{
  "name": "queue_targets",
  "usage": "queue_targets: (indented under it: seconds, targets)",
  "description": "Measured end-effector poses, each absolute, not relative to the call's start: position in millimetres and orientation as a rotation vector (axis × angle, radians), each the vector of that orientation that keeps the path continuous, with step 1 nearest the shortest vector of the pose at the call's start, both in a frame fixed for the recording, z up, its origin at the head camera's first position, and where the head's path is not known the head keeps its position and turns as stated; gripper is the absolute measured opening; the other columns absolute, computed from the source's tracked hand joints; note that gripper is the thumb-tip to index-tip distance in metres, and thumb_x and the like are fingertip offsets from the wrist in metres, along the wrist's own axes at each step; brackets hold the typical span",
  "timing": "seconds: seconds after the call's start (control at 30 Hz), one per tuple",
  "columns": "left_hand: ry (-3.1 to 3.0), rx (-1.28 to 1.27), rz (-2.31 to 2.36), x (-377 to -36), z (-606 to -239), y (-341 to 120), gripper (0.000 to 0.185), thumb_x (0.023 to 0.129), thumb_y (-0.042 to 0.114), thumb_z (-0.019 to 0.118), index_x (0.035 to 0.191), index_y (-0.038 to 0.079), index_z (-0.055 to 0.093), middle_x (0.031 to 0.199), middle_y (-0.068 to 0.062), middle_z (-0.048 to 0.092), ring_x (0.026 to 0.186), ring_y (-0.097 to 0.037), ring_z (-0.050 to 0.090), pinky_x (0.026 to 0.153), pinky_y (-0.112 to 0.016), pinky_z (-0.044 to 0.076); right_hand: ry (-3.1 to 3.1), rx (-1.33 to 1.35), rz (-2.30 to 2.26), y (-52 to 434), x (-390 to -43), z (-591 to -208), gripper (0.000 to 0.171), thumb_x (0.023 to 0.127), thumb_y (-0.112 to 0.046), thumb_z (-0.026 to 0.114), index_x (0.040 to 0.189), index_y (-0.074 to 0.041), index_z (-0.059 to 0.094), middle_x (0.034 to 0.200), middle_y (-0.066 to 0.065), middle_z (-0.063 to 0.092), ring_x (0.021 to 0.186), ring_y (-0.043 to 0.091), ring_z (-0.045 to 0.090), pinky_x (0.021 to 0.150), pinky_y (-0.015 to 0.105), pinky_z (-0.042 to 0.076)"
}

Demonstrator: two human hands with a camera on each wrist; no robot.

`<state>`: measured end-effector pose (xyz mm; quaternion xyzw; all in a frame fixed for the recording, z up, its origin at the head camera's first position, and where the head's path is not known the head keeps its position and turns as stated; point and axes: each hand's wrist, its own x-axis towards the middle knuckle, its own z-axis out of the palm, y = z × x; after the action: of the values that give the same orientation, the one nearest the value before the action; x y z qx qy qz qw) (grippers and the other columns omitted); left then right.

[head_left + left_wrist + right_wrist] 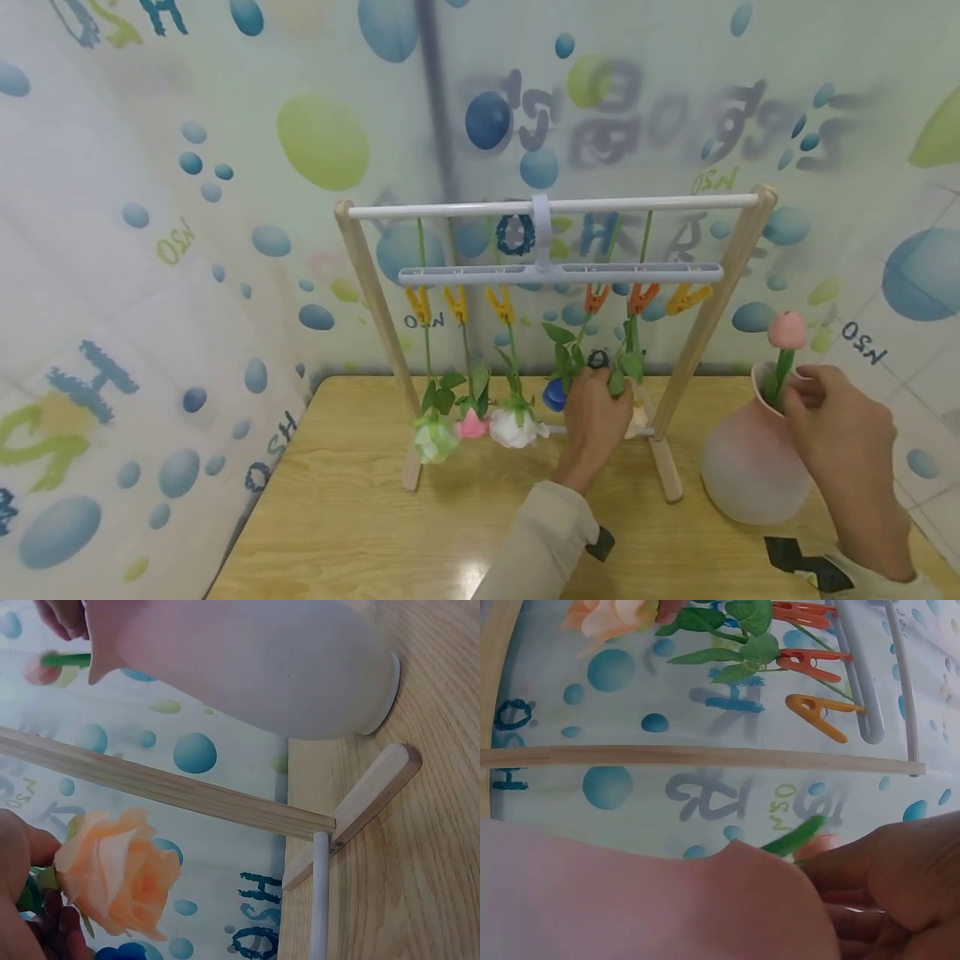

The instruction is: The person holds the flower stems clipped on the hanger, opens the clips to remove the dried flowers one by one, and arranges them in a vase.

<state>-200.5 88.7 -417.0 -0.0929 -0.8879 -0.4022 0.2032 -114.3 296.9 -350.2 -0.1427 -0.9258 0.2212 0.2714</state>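
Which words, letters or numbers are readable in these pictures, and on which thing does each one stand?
"OSH": printed repeatedly on the bubble-pattern backdrop, some copies mirrored or tilted.
Large grey characters at the backdrop's top: too blurred to read.
Vase, wooden rack, pegs: no text visible.

Beige long sleeves, black wrist straps behind bare hands [596,421]

Orange rose [636,414] mostly behind left hand [596,417]; wall lettering [637,112] blurred.
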Motion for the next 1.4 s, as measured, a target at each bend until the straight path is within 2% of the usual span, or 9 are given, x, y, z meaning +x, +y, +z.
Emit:
queue_targets:
  seconds: [0.07, 0.17, 0.3, 0.43, 0.5, 0.7, 0.8, 0.93, 1.4]
  targets:
    - [-2.478, -0.271, -1.109, -200.4, -416.6, 88.6, 0.020, 0.091, 0.027, 0.069, 0.087, 0.008, 0.073, 0.077, 0.000, 0.058, 0.069, -0.011, 0.055, 0.058, -0.024, 0.043, -2.413, -0.392, 0.592, 291.7, -113.8, -347.8, 0.037, 0.096, -0.010, 0.054, 0.125, 0.012, 0.055, 0.110, 0.034, 0.065, 0.100, 0.052, 0.062, 0.085, 0.061, 0.044]
    - [-2.474, -0.289, -1.106, -199.8, -415.7, 88.0, 0.020, 0.092, 0.027, 0.068, 0.091, 0.007, 0.074, 0.079, 0.000, 0.058, 0.070, -0.011, 0.055, 0.059, -0.023, 0.043, -2.235, -0.335, 0.604, 283.3, -113.6, -342.9, 0.033, 0.095, -0.009, 0.054, 0.121, 0.010, 0.060, 0.111, 0.031, 0.067, 0.095, 0.050, 0.066, 0.087, 0.023, 0.050]
    - [-2.465, -0.306, -1.098, -199.3, -414.4, 87.1, 0.020, 0.092, 0.025, 0.069, 0.090, 0.006, 0.074, 0.080, -0.001, 0.060, 0.072, -0.012, 0.056, 0.059, -0.023, 0.043, -2.006, -0.181, 0.626, 270.7, -115.1, -333.9, 0.028, 0.095, -0.009, 0.057, 0.114, 0.010, 0.065, 0.107, 0.029, 0.068, 0.090, 0.036, 0.070, 0.079, -0.006, 0.024]
    - [-2.451, -0.318, -1.076, -199.8, -413.0, 86.1, 0.020, 0.091, 0.025, 0.069, 0.087, 0.007, 0.074, 0.082, -0.003, 0.064, 0.076, -0.015, 0.061, 0.064, -0.025, 0.048, -1.863, -0.001, 0.706, 254.9, -124.1, -323.7, 0.024, 0.093, -0.006, 0.059, 0.109, 0.009, 0.069, 0.102, 0.028, 0.070, 0.096, -0.007, 0.060, 0.083, -0.002, 0.034]
    - [-2.443, -0.325, -1.070, -200.0, -412.2, 85.2, 0.019, 0.091, 0.025, 0.069, 0.086, 0.007, 0.074, 0.082, -0.003, 0.066, 0.078, -0.016, 0.062, 0.066, -0.027, 0.049, -1.844, 0.079, 0.745, 245.1, -131.1, -319.7, 0.021, 0.091, -0.003, 0.061, 0.107, 0.009, 0.070, 0.100, 0.026, 0.070, 0.094, -0.014, 0.054, 0.083, -0.001, 0.037]
    - [-2.411, -0.358, -1.099, -200.2, -413.7, 82.9, 0.025, 0.089, 0.021, 0.071, 0.067, 0.011, 0.062, 0.069, 0.001, 0.057, 0.065, -0.011, 0.053, 0.056, -0.022, 0.039, -1.915, 0.198, 0.749, 215.5, -152.1, -316.2, 0.021, 0.089, 0.000, 0.066, 0.108, 0.007, 0.070, 0.098, 0.023, 0.070, 0.084, 0.036, 0.068, 0.081, 0.000, 0.039]
    - [-2.406, -0.385, -1.102, -200.2, -415.6, 82.7, 0.037, 0.089, 0.019, 0.071, 0.059, 0.015, 0.049, 0.063, 0.005, 0.047, 0.061, -0.008, 0.045, 0.054, -0.020, 0.033, -1.965, 0.213, 0.746, 205.8, -159.4, -317.8, 0.023, 0.088, 0.000, 0.068, 0.110, 0.007, 0.067, 0.098, 0.024, 0.069, 0.084, 0.038, 0.068, 0.079, 0.021, 0.052]
    - [-2.407, -0.389, -1.089, -199.0, -417.1, 82.5, 0.039, 0.089, 0.020, 0.071, 0.059, 0.018, 0.046, 0.064, 0.006, 0.045, 0.062, -0.007, 0.043, 0.055, -0.021, 0.032, -2.015, 0.214, 0.747, 197.7, -168.4, -319.7, 0.028, 0.087, -0.002, 0.072, 0.111, 0.010, 0.063, 0.098, 0.026, 0.067, 0.086, 0.040, 0.068, 0.073, 0.049, 0.055]
    - [-2.469, -0.399, -1.053, -196.0, -416.5, 82.0, 0.029, 0.092, 0.024, 0.069, 0.066, 0.015, 0.058, 0.070, 0.003, 0.056, 0.063, -0.009, 0.052, 0.052, -0.022, 0.036, -2.003, 0.106, 0.865, 182.6, -198.4, -324.0, 0.032, 0.088, -0.014, 0.074, 0.112, 0.006, 0.064, 0.100, 0.024, 0.071, 0.082, 0.038, 0.072, 0.066, 0.051, 0.058]
